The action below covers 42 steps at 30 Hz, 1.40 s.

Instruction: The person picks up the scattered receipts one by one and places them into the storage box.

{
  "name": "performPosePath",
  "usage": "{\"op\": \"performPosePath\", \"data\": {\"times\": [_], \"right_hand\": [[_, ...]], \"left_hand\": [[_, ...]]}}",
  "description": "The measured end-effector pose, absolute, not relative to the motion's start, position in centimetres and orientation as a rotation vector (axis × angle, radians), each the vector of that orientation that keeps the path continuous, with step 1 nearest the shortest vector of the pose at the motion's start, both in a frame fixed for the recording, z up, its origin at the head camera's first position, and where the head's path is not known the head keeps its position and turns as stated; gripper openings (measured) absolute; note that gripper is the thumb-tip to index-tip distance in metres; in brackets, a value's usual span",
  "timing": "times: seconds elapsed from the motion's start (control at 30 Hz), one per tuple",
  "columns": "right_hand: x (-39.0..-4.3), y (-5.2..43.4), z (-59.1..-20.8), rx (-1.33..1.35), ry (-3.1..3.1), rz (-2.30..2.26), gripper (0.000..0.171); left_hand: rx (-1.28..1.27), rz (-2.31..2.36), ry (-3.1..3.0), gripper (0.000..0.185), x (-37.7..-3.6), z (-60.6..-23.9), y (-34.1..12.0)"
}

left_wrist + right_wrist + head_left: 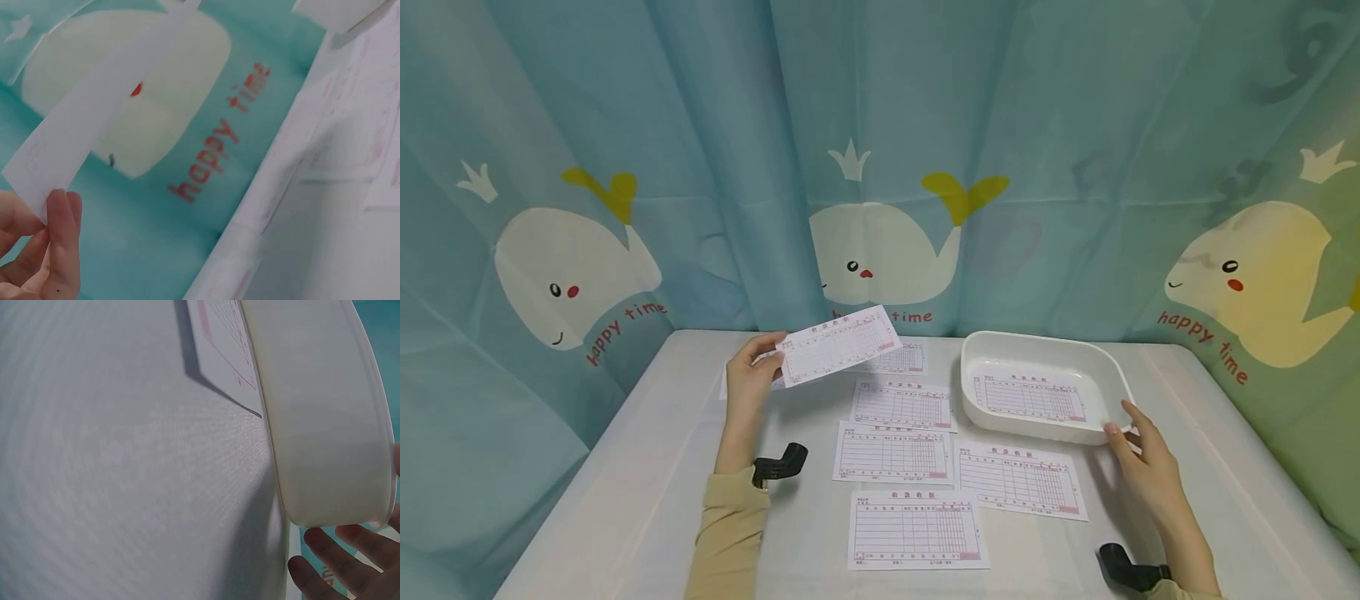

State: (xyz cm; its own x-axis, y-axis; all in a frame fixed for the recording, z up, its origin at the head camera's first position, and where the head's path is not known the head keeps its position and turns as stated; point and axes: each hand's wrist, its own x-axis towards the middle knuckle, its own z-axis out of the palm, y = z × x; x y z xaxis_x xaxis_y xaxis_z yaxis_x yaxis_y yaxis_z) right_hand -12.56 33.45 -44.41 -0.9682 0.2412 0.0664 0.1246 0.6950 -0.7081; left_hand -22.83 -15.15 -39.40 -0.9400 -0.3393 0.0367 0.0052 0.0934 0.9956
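Note:
My left hand (751, 367) pinches a printed receipt slip (838, 346) by its left end, thumb in front. The slip is raised and tilted above the table, and the left wrist view shows its pale back (94, 119). At the right, my right hand (1146, 458) holds the near right corner of a white plastic tray (1045, 429), with the thumb and a finger at its rim. Several fingers spread beside the tray's end wall (337, 425) in the right wrist view. One receipt slip (1028, 396) lies flat inside the tray.
More receipt slips lie on the white table (647, 517): one in front (917, 531), one near the tray (1021, 479), two stacked in the middle (895, 452), and one behind the raised slip (902, 360). A blue whale-print curtain (1075, 250) hangs behind.

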Motion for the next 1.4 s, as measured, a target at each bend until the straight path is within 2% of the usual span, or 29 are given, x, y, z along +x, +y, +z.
{"op": "performPosePath", "data": {"times": [0.47,0.83,1.4], "right_hand": [[-12.6,33.9,-44.3,-0.294,-2.746,1.127,0.067],[-12.7,33.9,-44.0,-0.269,-2.738,1.132,0.066],[-12.5,33.5,-44.3,-0.289,-2.734,1.145,0.065]], "left_hand": [[0.275,-2.131,-2.092,0.027,-23.2,-41.1,-9.6],[0.074,-2.381,-2.092,0.023,-22.3,-41.8,-4.3],[-0.030,-2.431,-2.140,0.024,-23.4,-41.7,2.7]]}}
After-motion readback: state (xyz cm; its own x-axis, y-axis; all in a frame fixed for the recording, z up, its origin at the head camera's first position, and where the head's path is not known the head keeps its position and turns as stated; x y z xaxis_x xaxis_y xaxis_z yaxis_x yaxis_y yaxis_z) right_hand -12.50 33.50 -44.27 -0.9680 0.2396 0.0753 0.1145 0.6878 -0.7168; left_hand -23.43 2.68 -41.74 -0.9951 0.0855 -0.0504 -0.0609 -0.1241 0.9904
